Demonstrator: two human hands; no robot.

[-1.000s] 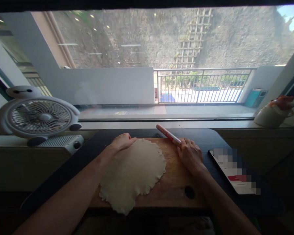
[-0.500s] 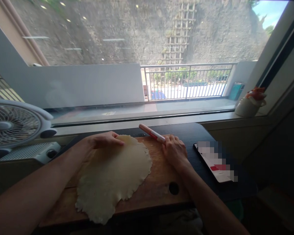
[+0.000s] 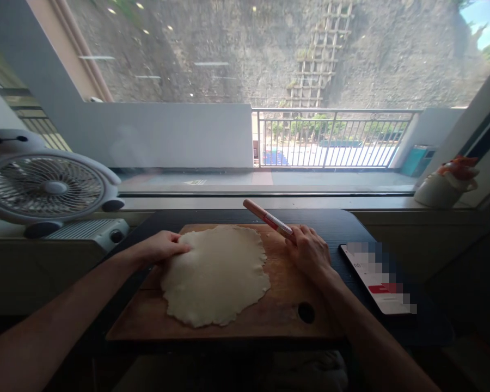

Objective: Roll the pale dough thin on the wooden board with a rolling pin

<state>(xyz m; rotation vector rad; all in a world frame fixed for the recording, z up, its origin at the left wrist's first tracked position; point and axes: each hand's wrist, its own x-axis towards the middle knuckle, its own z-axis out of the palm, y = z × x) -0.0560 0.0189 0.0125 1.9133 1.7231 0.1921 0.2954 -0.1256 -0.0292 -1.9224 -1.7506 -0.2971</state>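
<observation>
A broad, thin sheet of dough (image 3: 218, 277) with a ragged edge lies flat on a wooden cutting board (image 3: 277, 321). My left hand (image 3: 165, 247) pinches the sheet's upper left edge between thumb and fingers. To the right of the dough, my right hand (image 3: 310, 247) is wrapped round one end of a rolling pin (image 3: 269, 220). The pin is light wood with a red and white label, and its free end points up and left, past the board's far edge. My palm hides the pin's near end.
The board rests on a dark table (image 3: 335, 220). A phone (image 3: 381, 288) with a lit screen lies on the right. At the left stands a white fan (image 3: 53, 188) beside a ridged box (image 3: 87, 237). A pot-like ornament (image 3: 443, 188) sits on the sill below the window.
My left hand has moved left and lower with the dough's edge. The sheet, which hung over the board's front edge, now lies wholly on the board. The view has shifted left.
</observation>
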